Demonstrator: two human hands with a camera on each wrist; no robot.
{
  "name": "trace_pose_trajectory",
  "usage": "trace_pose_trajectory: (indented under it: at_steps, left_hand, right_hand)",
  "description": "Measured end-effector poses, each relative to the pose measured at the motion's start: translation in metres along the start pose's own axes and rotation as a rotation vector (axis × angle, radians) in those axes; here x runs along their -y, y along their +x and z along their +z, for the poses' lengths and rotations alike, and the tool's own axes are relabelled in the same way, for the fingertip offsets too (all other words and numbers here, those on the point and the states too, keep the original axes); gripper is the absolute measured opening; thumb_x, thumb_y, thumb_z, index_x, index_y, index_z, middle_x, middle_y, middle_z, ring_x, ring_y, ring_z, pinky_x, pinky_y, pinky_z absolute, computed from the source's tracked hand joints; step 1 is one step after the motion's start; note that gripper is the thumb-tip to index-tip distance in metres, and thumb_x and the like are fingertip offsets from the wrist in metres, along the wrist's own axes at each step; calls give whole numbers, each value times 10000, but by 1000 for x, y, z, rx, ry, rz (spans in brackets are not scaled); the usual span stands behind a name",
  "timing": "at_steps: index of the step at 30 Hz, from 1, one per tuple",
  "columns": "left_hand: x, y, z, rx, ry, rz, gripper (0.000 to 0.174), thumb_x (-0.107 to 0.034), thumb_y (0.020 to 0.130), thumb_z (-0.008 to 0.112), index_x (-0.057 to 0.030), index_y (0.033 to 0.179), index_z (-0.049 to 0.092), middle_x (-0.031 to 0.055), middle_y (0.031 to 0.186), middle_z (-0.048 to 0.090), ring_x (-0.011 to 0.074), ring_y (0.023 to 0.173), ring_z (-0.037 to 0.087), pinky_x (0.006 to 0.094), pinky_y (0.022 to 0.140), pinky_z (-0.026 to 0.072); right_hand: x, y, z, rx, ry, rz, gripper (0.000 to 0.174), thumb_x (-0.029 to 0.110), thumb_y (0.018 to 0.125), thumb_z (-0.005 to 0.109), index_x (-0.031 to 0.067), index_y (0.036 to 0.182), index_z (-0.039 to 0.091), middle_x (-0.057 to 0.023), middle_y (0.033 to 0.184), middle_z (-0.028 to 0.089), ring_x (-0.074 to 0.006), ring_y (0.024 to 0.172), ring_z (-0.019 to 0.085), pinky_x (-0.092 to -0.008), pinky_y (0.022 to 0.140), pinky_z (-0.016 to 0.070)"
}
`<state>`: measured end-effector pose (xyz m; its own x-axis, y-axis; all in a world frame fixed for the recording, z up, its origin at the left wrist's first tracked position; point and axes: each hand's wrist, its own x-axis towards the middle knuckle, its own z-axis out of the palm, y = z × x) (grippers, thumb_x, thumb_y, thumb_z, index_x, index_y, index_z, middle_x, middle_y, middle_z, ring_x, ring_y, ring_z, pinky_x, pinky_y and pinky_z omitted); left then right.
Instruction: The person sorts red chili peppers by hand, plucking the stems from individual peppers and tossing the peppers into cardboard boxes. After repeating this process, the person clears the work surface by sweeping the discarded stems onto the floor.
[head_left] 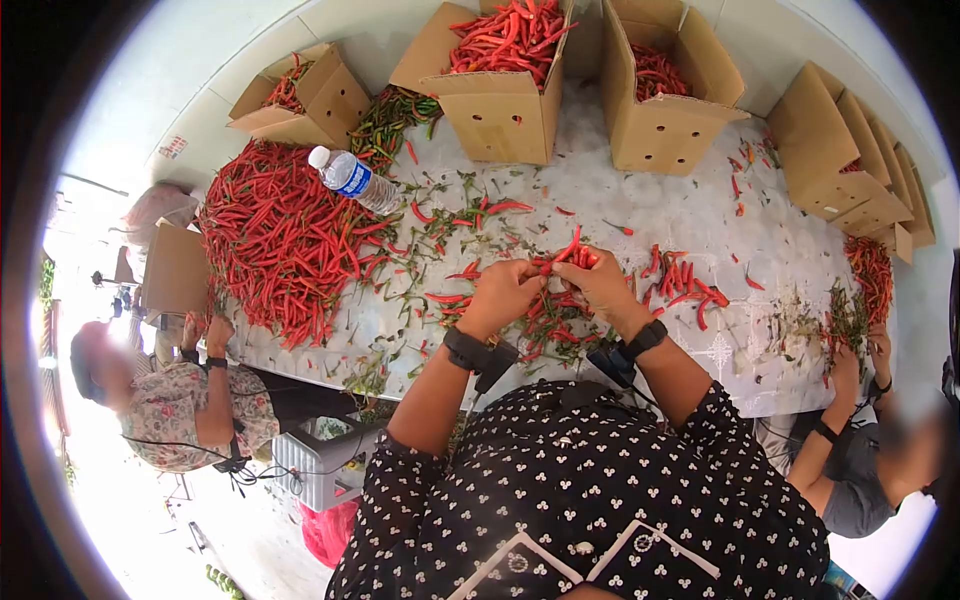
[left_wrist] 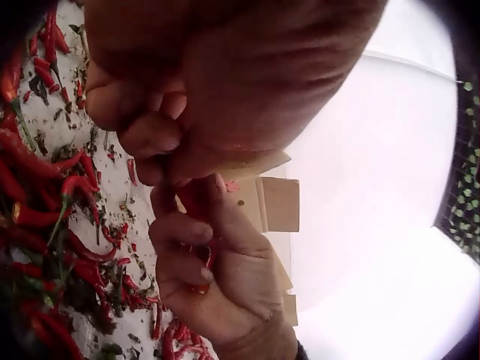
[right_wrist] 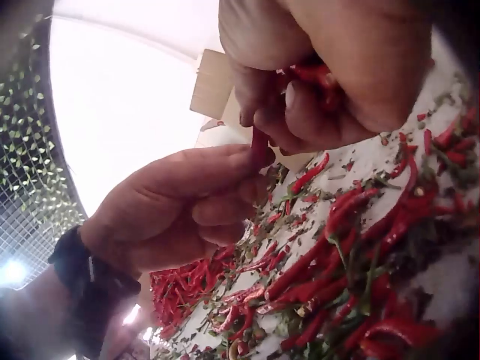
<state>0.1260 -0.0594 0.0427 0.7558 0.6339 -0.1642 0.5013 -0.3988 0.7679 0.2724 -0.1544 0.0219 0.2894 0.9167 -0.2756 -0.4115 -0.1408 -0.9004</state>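
Note:
In the head view my left hand [head_left: 500, 300] and right hand [head_left: 607, 290] meet over the table. One red chili pepper [right_wrist: 259, 142] spans the two hands, its end pinched between my left thumb and fingers. My right hand grips its other part, with more red chilies [right_wrist: 319, 73] tucked in the curled fingers. A chili [head_left: 574, 240] pokes up above the right fingertips. Under the hands lies a loose pile of red chilies with green stems [head_left: 560, 328]. To the right of my right hand is a small group of red chilies [head_left: 683, 278].
A large chili heap [head_left: 270, 240] sits at left, a water bottle [head_left: 352, 180] lying against it. Cardboard boxes [head_left: 495, 125] of chilies line the back; others [head_left: 830, 150] stand at right. Green stems [head_left: 430, 230] litter the white table [head_left: 590, 190]. People work at both ends.

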Motion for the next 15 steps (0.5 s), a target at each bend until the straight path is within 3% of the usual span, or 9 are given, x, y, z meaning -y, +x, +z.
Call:
trace_pose_trajectory:
  at_steps: [7,11,15]
  left_hand:
    - [3,-4,9,-88,-245,126,146,-115,803,601,31,803,588,6,635,553,61,535,461,244,478,386]
    - [-4,-8,8,-80,-468,75,106,-94,828,577,5,789,571,-21,637,538,27,542,443,206,474,367]
    - [-4,-9,0,-120,-510,120,107,-88,818,577,-3,757,555,-18,639,537,30,540,449,207,472,369]
  right_hand:
    - [6,0,-6,-5,285,133,84,116,812,620,41,832,588,-13,648,538,-64,532,457,-190,424,305]
    - [14,-1,-5,-20,367,211,87,128,821,614,45,832,588,-15,663,541,-60,543,448,-183,420,292]
    - [26,6,2,-60,327,138,80,125,819,614,52,838,590,13,658,524,-50,531,430,-186,417,281]
